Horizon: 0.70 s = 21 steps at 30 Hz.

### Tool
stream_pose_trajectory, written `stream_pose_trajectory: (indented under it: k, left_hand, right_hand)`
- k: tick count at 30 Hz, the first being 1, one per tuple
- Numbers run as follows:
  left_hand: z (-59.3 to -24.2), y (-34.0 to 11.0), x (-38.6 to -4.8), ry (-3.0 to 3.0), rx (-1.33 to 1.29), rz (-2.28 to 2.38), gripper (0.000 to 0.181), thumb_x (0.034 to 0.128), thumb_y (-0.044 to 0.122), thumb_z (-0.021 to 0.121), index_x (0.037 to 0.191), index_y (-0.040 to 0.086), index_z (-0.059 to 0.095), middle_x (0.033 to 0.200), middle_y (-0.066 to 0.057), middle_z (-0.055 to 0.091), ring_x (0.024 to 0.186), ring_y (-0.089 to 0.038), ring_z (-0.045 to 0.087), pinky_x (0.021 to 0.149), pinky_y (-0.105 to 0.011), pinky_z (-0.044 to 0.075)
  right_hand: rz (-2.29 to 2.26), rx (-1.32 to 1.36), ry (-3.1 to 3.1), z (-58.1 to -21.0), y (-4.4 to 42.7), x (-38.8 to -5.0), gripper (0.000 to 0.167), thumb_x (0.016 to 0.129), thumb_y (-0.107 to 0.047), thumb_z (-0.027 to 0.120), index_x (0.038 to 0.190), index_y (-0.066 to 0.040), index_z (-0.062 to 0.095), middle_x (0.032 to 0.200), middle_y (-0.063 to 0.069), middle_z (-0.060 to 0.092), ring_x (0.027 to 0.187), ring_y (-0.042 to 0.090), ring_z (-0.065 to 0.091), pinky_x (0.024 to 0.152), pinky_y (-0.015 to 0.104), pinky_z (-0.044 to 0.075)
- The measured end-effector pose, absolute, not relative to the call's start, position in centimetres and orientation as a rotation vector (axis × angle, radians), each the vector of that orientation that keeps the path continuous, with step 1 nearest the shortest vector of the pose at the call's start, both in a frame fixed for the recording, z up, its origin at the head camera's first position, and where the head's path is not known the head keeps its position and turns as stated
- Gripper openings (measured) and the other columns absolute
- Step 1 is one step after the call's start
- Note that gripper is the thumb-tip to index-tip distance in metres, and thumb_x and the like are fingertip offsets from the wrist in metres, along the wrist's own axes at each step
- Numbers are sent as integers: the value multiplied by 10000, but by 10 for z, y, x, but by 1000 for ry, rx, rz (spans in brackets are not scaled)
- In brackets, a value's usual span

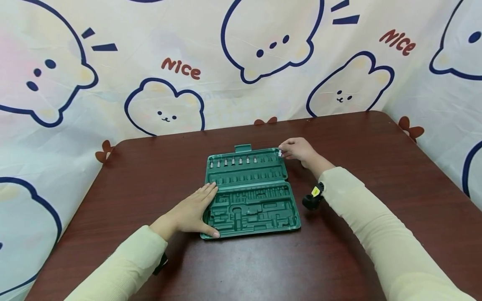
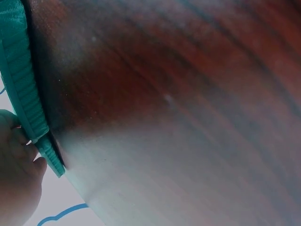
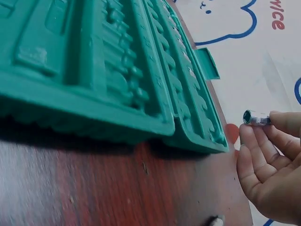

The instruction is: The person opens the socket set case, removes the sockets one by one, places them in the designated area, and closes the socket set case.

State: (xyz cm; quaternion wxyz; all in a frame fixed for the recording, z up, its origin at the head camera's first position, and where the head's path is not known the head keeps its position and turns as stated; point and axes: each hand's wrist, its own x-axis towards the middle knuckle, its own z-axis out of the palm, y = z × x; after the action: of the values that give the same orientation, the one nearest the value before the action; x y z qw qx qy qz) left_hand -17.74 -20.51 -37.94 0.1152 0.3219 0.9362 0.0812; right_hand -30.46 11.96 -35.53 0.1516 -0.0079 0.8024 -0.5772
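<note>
A green plastic tool case lies unfolded on the table, its moulded slots facing up. My left hand rests on the case's left edge, fingers straight and thumb at the near left corner; the left wrist view shows that hand beside the case's ribbed side. By the far right corner, my right hand pinches a small silver socket between thumb and fingers. The socket's hollow end points away from the fingertips. Several small metal pieces stand in a row in the far half's upper slots.
The case's latch tab sticks out at its far edge. Brown table surrounds the case, and a patterned cloth hangs behind it. A dark wrist device hangs under the right sleeve.
</note>
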Motion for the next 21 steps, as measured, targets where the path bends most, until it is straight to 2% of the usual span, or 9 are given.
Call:
stream_pose_trajectory:
  k: [14,21]
  left_hand:
    - [-381,-204,-178,2749,946,217,1197,545,791,474,1384,29,89,1428,-121,60,1293,-242,51,1019,-400,104]
    - [-379,-204,-178,2747,940,229,1196,544,785,483,1382,25,95,1426,-130,68,1291,-253,60,1018,-401,110]
  right_hand:
    - [-1650,-16,2325,-356,156,-302,350,899,-180,470,1122,89,491,903,110,552,952,340,514,829,388,418]
    - [-1640,1,2352,-358,173,-300,355,900,-177,464,1120,101,482,858,76,560,855,254,557,825,386,421]
